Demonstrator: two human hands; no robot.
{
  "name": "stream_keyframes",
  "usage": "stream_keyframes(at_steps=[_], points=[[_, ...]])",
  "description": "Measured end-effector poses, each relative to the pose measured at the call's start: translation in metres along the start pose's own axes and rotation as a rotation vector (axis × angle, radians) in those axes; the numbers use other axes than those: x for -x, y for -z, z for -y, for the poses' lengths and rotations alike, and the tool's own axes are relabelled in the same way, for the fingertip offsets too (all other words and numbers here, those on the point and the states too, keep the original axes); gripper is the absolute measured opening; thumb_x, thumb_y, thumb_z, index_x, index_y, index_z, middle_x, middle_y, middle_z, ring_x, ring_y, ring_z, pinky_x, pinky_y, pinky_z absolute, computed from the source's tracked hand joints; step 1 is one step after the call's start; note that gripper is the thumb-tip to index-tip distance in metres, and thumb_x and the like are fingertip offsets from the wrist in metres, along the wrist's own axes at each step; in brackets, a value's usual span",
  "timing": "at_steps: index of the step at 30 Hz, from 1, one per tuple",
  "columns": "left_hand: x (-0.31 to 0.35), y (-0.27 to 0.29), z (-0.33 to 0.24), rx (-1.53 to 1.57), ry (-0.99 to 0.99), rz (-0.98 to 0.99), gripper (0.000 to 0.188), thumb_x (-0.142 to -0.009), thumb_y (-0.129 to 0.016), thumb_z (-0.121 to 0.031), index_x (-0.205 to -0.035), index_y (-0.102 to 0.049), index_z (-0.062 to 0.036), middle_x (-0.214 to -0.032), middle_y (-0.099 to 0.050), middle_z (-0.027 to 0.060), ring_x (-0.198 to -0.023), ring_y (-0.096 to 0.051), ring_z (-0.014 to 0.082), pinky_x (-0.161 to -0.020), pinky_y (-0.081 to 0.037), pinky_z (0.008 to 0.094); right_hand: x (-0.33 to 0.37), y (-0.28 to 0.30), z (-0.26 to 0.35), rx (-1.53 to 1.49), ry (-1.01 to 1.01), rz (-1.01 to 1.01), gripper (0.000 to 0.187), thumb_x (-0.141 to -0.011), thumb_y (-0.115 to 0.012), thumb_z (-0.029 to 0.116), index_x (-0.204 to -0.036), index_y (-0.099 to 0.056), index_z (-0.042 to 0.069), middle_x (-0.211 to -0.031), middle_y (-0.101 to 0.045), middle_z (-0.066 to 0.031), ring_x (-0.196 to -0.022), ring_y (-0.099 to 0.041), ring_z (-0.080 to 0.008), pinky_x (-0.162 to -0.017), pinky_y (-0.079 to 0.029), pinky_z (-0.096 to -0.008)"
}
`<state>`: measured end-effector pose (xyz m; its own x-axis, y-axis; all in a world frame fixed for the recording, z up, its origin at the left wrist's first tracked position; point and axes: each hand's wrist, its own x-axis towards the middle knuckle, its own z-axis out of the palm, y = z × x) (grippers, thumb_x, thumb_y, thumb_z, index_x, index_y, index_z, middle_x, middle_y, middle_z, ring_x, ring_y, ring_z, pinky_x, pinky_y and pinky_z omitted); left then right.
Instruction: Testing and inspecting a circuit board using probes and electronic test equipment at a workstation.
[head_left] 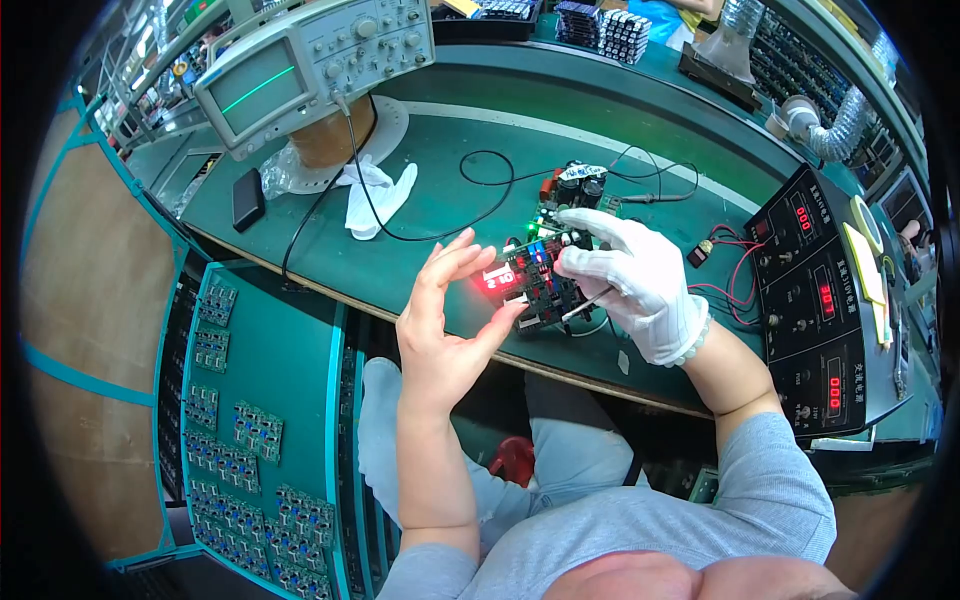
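A circuit board assembly (540, 275) with a red-lit digit display (498, 277) and a small green light sits near the bench's front edge. My bare left hand (445, 315) spans the display end, its thumb at the near corner and its fingertips by the far edge, gripping it. Over the other side is my right hand (635, 275) in a white glove, thumb and forefinger bent against the board's parts. A thin rod-like tool (588, 306) sticks out from under the right palm; its kind is unclear. Dark cylindrical capacitors (580, 185) stand behind the board.
An oscilloscope (310, 75) with a green trace stands back left. Below it lie a white glove (378, 195) and a black phone-like block (248, 200). A power supply panel (815, 300) with red readouts stands right. A probe cable (510, 190) loops behind. Several boards fill a green tray (300, 350) lower left.
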<state>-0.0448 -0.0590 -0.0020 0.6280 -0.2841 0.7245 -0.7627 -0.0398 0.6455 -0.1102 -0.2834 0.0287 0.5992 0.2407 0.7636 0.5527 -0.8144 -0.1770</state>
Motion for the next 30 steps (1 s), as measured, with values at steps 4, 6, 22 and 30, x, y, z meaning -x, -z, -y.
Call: stream_keyframes(at_steps=[4, 6, 22, 30], points=[[0.001, -0.001, 0.001, 0.014, -0.007, 0.003, 0.060, -0.073, -0.089, -0.003, -0.125, -0.059, -0.0055, -0.115, -0.076, 0.0126, -0.130, -0.063, 0.0339, -0.116, -0.040, 0.0533, -0.001, 0.003, 0.001, 0.002, -0.002, 0.010, 0.048, -0.070, -0.081, 0.000, -0.112, -0.070, 0.020, -0.123, -0.071, -0.0133, -0.087, -0.072, -0.0301, -0.070, -0.059, -0.0361], [0.001, -0.002, 0.002, 0.020, -0.005, 0.007, 0.059, -0.073, -0.089, -0.003, -0.125, -0.059, -0.0053, -0.116, -0.075, 0.0128, -0.130, -0.062, 0.0351, -0.116, -0.041, 0.0533, -0.002, 0.004, 0.002, -0.007, -0.019, 0.018, 0.047, -0.070, -0.081, 0.000, -0.111, -0.071, 0.020, -0.123, -0.071, -0.0131, -0.087, -0.072, -0.0300, -0.070, -0.059, -0.0362], [0.001, -0.002, 0.001, -0.003, -0.012, 0.001, 0.055, -0.073, -0.089, -0.003, -0.118, -0.059, -0.0053, -0.120, -0.074, 0.0135, -0.128, -0.064, 0.0366, -0.115, -0.041, 0.0547, -0.003, 0.006, -0.003, 0.087, 0.004, 0.051, 0.044, -0.073, -0.077, 0.002, -0.115, -0.069, 0.015, -0.131, -0.067, -0.0168, -0.087, -0.070, -0.0309, -0.071, -0.058, -0.0381], [0.003, -0.004, 0.003, 0.093, 0.006, -0.002, 0.063, -0.074, -0.088, 0.000, -0.123, -0.050, -0.0046, -0.121, -0.073, 0.0180, -0.129, -0.062, 0.0381, -0.116, -0.039, 0.0531, -0.005, 0.012, 0.001, 0.086, -0.012, 0.063, 0.039, -0.077, -0.081, 0.002, -0.112, -0.071, 0.014, -0.127, -0.070, -0.0171, -0.083, -0.071, -0.0284, -0.068, -0.058, -0.0358]])
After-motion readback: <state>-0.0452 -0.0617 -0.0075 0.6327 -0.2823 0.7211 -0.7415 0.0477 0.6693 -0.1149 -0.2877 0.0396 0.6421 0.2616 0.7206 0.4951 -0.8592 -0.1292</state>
